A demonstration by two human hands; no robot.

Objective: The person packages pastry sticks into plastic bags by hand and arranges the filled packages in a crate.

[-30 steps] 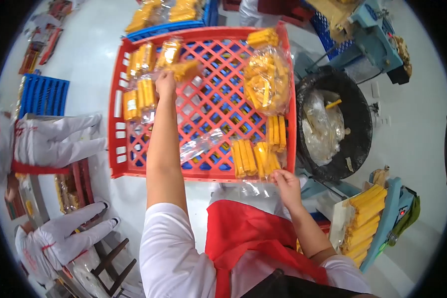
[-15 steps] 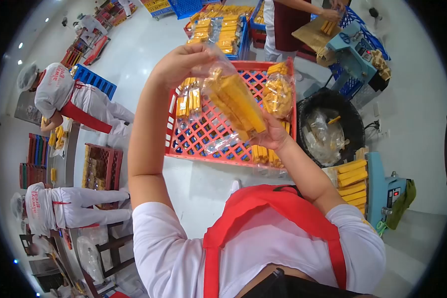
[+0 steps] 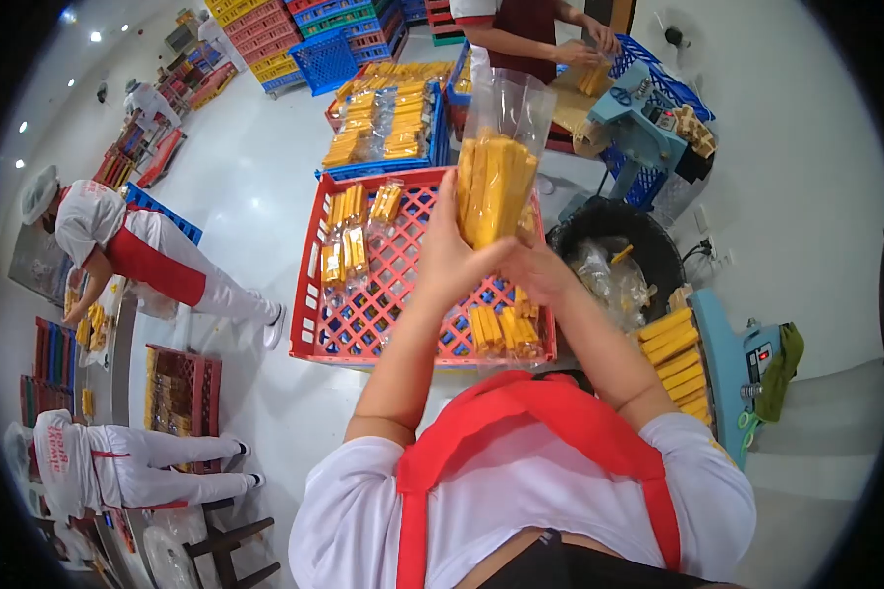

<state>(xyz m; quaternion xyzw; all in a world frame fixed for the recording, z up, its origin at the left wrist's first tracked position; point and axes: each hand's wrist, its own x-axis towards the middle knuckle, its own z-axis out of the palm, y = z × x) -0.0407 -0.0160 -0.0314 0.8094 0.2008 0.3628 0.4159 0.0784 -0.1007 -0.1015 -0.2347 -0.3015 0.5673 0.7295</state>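
Note:
Both my hands hold a clear plastic bag of yellow sticks [image 3: 496,187] upright above a red crate [image 3: 309,329]. My left hand [image 3: 454,250] is closed around the bag's lower left side, its thumb across the bottom. From the lower right, my right hand [image 3: 535,263] grips the base; some of its fingers are hidden. The bag's loose top stands unfolded above the sticks. Inside the crate, small packs of sticks [image 3: 349,236] lie at the far left, and more bundles [image 3: 504,331] lie at the near right.
A black-lined bin [image 3: 663,231] with plastic scraps stands right of the crate. Nearer is a blue machine [image 3: 722,344] beside stacked yellow sticks [image 3: 673,363]. Beyond the crate sits a blue crate [image 3: 432,147] of packs. A co-worker [image 3: 521,44] handles sticks at another blue machine [image 3: 638,118].
The bag has gone from tilted to upright and moved right. My left hand has left the bag's top and now grips low beside my right hand. The view has shifted.

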